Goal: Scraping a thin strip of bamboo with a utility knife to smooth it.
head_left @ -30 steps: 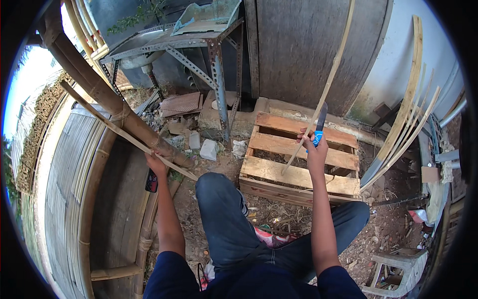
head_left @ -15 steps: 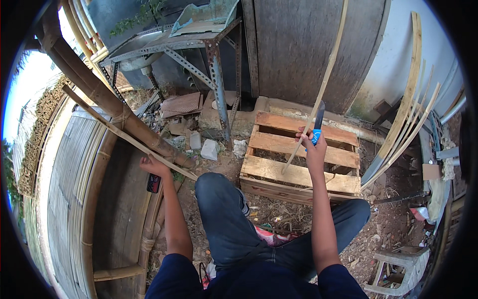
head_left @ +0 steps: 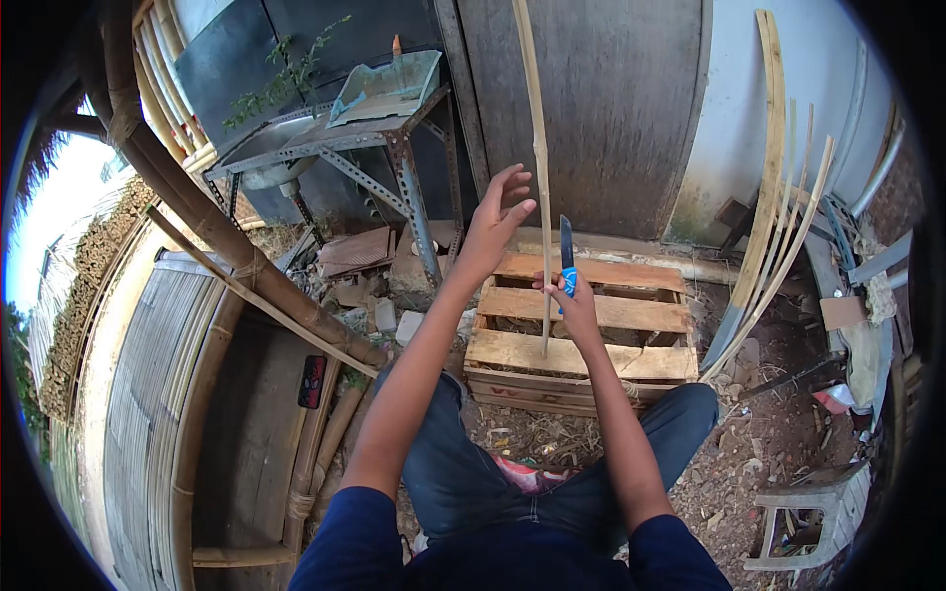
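Note:
A long, thin bamboo strip (head_left: 539, 128) stands upright in front of me, its lower end resting on the slats of a wooden crate (head_left: 636, 311). My right hand (head_left: 578, 303) is closed round the blue handle of a knife (head_left: 567, 246), whose dark blade points up. The fingertips of that hand also meet the strip just above the crate, where they seem to steady it. My left hand (head_left: 496, 227) is raised left of the strip, fingers spread and holding nothing; a small gap appears to separate it from the strip.
Several bamboo strips (head_left: 769, 177) lean against the white wall at right. Another strip (head_left: 251, 293) slants beside a bamboo bench (head_left: 148, 394), near a dark phone-like object (head_left: 312, 381). A metal-framed sink table (head_left: 404, 187) stands behind. A broken plastic stool (head_left: 838, 517) lies lower right.
My left hand has left the slanting strip on the left and come up beside the upright one. My right hand still holds the knife, and the upright strip is now less tilted.

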The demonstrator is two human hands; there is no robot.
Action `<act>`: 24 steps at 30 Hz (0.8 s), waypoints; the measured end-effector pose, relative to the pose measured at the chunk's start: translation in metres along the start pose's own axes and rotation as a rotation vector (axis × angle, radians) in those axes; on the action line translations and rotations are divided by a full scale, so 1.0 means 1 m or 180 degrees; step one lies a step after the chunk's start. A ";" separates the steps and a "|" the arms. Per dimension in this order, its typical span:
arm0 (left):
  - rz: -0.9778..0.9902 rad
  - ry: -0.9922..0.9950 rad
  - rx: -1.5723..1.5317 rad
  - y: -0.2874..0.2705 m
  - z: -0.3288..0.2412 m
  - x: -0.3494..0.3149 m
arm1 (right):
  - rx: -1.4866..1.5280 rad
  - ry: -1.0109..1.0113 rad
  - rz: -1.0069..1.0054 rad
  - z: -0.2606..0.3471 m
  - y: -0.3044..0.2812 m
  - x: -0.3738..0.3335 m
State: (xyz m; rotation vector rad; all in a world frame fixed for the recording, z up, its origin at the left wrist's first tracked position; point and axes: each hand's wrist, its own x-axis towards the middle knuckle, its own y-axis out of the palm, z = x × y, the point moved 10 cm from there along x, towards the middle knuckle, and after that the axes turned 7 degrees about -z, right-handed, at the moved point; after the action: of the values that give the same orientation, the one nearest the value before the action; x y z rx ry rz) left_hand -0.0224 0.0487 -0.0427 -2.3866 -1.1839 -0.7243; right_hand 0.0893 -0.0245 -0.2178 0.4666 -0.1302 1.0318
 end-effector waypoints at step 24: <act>0.0620 -0.0704 -0.2191 0.087 0.016 0.048 | -0.4539 -0.1908 0.0691 0.101 -0.008 -0.002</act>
State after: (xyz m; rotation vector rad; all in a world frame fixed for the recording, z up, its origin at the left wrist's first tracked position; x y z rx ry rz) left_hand 0.0775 0.0375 -0.0360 -3.1627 -0.8406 -0.9324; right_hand 0.1067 -0.0735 -0.1302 -0.5810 -1.3645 0.7423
